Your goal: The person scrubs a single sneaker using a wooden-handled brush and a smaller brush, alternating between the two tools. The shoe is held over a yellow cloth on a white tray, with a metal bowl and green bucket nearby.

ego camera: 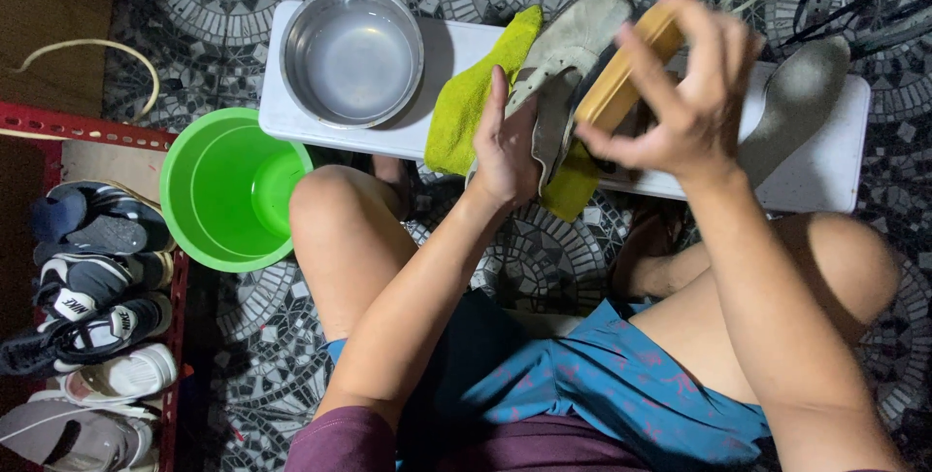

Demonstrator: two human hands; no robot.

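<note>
The left hand (505, 147) grips a worn grey shoe (573, 40) from its near side, fingers pressed flat along the upper, holding it tilted with the sole turned up over the white bench (291, 113). The right hand (689, 93) is closed around a yellow-backed brush (621, 79), thumb and fingers pinching its wooden back, and the brush lies against the shoe just right of the left hand. A yellow-green cloth (466, 108) lies under the shoe, draped over the bench edge. A grey insole (801, 93) rests on the bench to the right. A steel bowl (351, 54) of water stands at the bench's left end, a green bucket (228, 190) on the floor beside it.
</note>
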